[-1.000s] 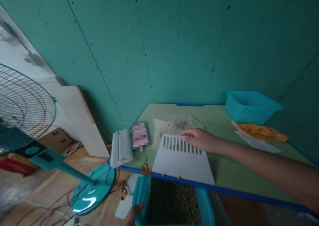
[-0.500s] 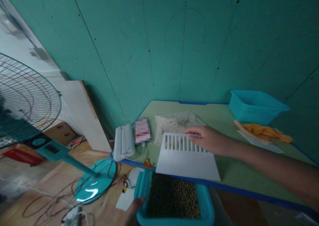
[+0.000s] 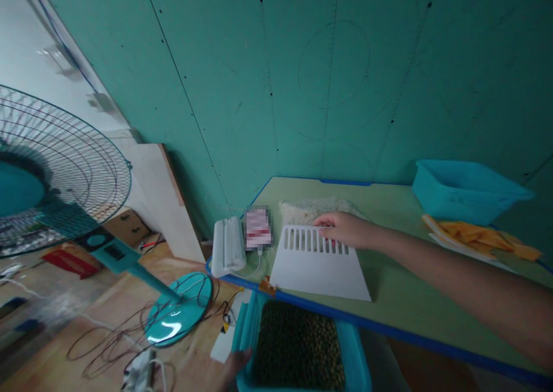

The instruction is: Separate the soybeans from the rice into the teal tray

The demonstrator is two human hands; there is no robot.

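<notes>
1. Gripping the upper, slotted edge of a white slotted board (image 3: 317,268), the right hand (image 3: 341,230) reaches in from the right, its fingers curled over the slots and closed on the board.
2. The board stands on the green counter (image 3: 410,300), lower edge down and close to the counter's blue front rim. Just behind its slotted edge lies a pile of rice (image 3: 302,210).
3. The left hand (image 3: 235,364) shows only in part at the bottom of the head view. Its fingertips are against the near left corner of a teal tub of dark beans (image 3: 298,351). Whether they grip the rim cannot be told.
4. That tub sits below the counter's front edge, directly under the board.
5. Left of the board, a white device (image 3: 228,252) and a blurred small box (image 3: 258,229) lie side by side at the counter's corner.
6. On the counter's far right, a blue bin (image 3: 466,190) stands against the green wall, with an orange cloth (image 3: 484,233) just in front of it.
7. A teal standing fan (image 3: 56,167) is on the floor to the left, with loose cables around its round base.
</notes>
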